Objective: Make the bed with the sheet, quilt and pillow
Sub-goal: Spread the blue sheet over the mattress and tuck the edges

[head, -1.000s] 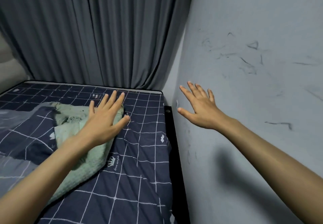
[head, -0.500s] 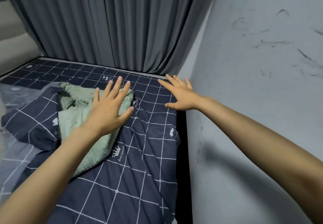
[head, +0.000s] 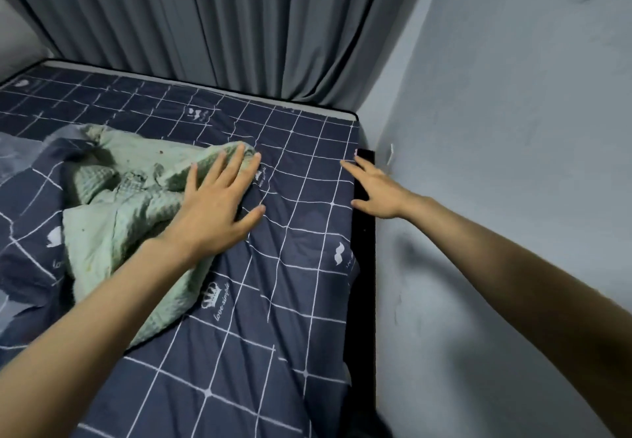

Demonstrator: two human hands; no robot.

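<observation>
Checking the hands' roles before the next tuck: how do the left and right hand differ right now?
The left hand lies flat, fingers spread, partly on the green blanket and partly on the sheet; the right hand reaches over the sheet's edge by the wall, over the dark gap. Both are open and hold nothing.

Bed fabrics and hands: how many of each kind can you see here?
Navy checked sheet: 1
Green waffle blanket: 1
Grey curtain: 1
Hands: 2, left hand and right hand
Total: 5
</observation>
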